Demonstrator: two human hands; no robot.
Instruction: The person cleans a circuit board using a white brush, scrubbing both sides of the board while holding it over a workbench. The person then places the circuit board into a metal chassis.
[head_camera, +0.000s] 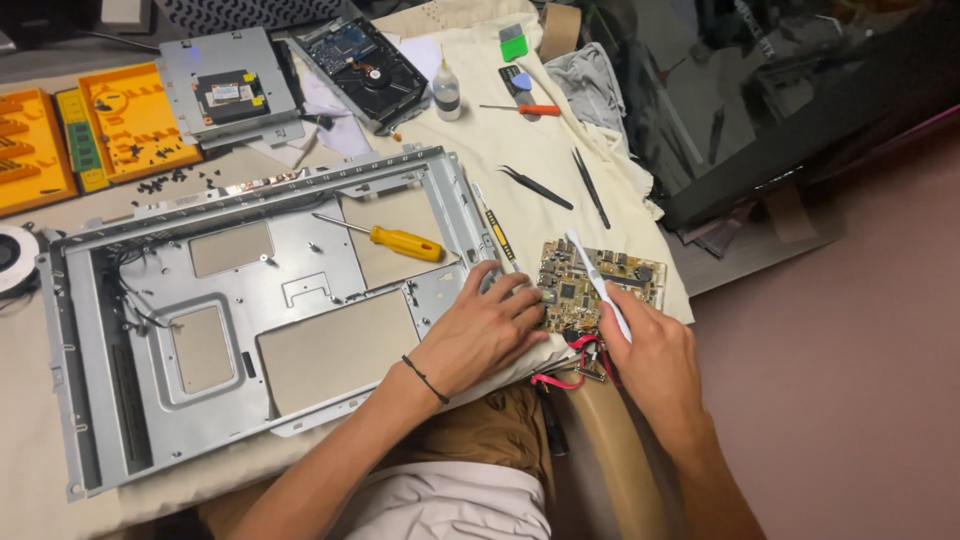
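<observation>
A small tan circuit board (590, 282) lies on the cream cloth at the table's right edge, with red cables (572, 362) trailing from its near side. My left hand (483, 332) rests flat on the board's left edge and the corner of the metal chassis (240, 310), pinning the board down. My right hand (650, 352) holds a white brush-like tool (597, 282), whose tip lies across the top of the board.
A yellow-handled screwdriver (388, 238) lies inside the chassis. Two black tweezers (560, 186), an orange-handled screwdriver (522, 108), a small bottle (446, 92), a hard drive (362, 64), a drive bracket (230, 88) and orange trays (130, 120) with loose screws sit farther back. A dark monitor panel (790, 110) lies right.
</observation>
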